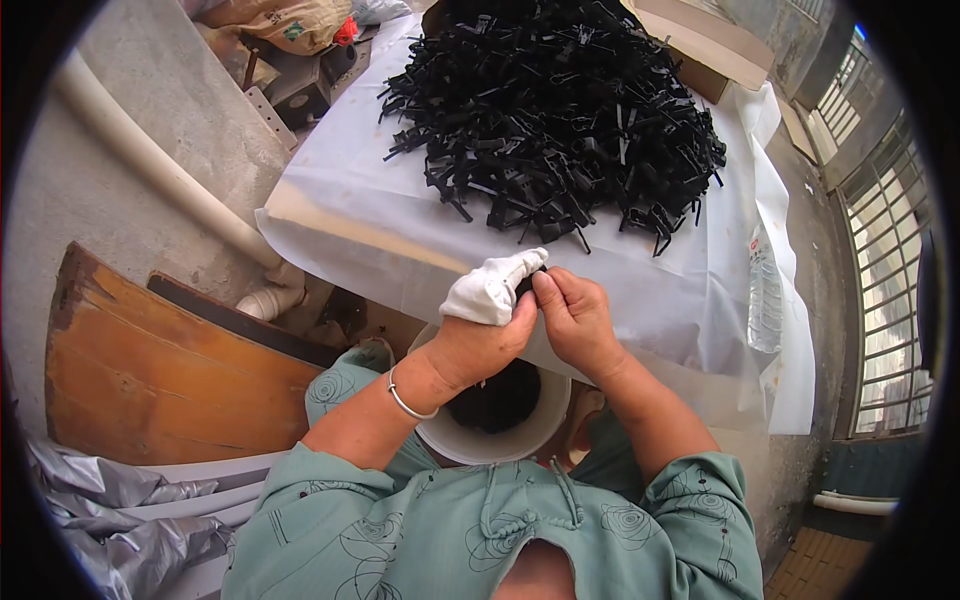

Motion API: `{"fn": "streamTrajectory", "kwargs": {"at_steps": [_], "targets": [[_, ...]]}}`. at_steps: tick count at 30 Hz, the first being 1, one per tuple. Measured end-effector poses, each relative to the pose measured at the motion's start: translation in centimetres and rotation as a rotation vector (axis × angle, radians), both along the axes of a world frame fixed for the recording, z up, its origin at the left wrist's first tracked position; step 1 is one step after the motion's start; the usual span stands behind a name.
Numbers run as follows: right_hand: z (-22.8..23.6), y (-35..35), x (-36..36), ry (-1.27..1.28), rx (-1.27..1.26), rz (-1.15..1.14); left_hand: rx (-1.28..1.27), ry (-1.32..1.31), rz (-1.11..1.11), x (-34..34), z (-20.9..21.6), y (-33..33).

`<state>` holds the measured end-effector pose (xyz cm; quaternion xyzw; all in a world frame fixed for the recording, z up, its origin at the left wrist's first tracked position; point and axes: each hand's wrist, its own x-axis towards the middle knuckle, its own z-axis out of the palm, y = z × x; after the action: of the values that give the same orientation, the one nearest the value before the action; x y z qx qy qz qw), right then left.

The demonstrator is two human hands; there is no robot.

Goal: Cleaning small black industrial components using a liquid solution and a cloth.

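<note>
Black piece (524, 285) gripped by left hand (482, 345) and right hand (578, 318), fingers closed; we judge handwork underway, next move needing steadiness.

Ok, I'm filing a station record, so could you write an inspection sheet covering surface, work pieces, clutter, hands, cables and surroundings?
Surface: whitish plastic sheet draped over the work surface.
Work pieces: large heap of black parts; dark piece, mostly hidden, between the hands; white bucket below with dark contents.
Clutter: clear bottle at right; cardboard box behind the heap.
Hands: left hand wears white cloth over its fingers; right hand bare; both grip the piece.
Cables: nothing seen.
Surroundings: pale pipe, wooden board, barred window.
</note>
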<state>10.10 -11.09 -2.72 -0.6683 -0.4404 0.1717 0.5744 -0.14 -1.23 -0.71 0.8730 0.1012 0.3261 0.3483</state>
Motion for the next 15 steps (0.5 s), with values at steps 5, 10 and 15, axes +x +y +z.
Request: {"fn": "streamTrajectory", "kwargs": {"at_steps": [5, 10, 15], "targets": [[0.1, 0.0, 0.3, -0.013, 0.083, 0.039, -0.279, 0.073, -0.011, -0.1, 1.1, -0.1], [0.4, 0.1, -0.3, 0.139, 0.093, 0.053, -0.201, -0.007, -0.035, 0.0, -0.2, -0.1], [0.6, -0.2, 0.2, 0.092, 0.036, 0.072, -0.162, -0.086, -0.111, 0.4, -1.0, 0.5]]}}
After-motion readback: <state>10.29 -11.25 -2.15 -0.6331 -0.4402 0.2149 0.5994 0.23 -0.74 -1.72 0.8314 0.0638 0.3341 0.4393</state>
